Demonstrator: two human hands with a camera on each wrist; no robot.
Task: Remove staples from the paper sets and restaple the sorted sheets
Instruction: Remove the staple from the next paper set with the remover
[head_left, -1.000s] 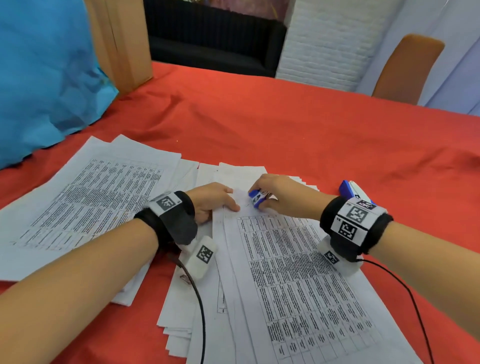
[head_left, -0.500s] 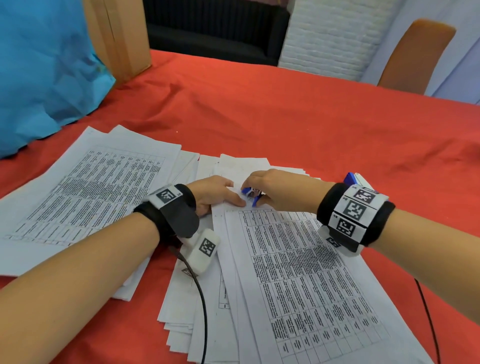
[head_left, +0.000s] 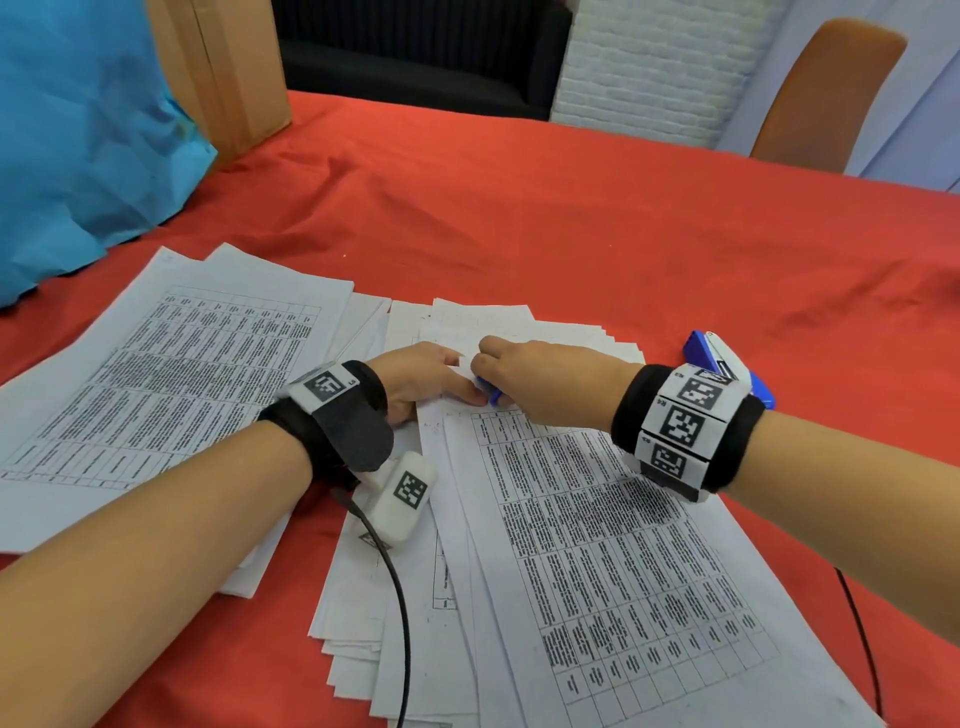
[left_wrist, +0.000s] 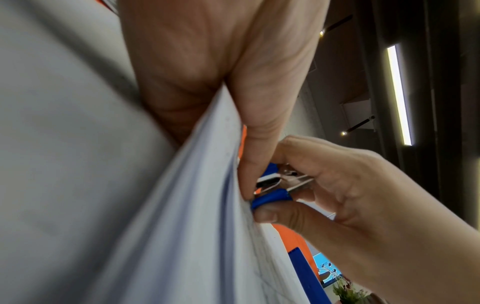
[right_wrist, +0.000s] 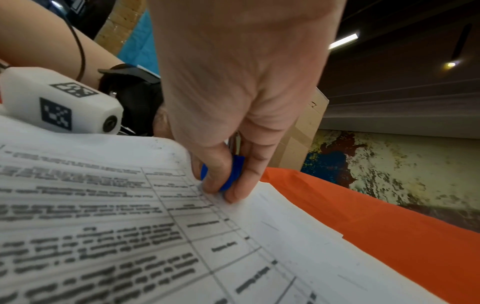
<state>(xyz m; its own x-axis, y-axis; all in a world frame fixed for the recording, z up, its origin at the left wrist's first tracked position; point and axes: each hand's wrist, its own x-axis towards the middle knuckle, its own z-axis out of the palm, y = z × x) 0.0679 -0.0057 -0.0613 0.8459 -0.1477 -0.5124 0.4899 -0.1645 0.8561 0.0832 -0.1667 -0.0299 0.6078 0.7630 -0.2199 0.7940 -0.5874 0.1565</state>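
Observation:
A stapled paper set (head_left: 597, 519) with printed tables lies on top of a fanned stack in front of me. My left hand (head_left: 426, 379) rests on the sheets at the set's top left corner, its thumb (left_wrist: 259, 123) flat on the paper. Right beside that thumb, my right hand (head_left: 524, 374) pinches a small blue staple remover (head_left: 488, 391) between thumb and fingers, with its tip on that corner. The right wrist view shows the staple remover (right_wrist: 235, 172) pressed against the paper set (right_wrist: 130, 226). No staple can be made out. A blue and white stapler (head_left: 727, 364) lies behind my right wrist.
A second pile of printed sheets (head_left: 171, 374) lies to the left on the red tablecloth (head_left: 571, 234). A blue bag (head_left: 78, 130) and a cardboard box (head_left: 234, 67) stand at the far left. An orange chair (head_left: 821, 88) stands beyond the far edge.
My right hand has moved the staple remover slightly left, up against my left thumb, and now covers more of it. The left hand has stayed on the sheets.

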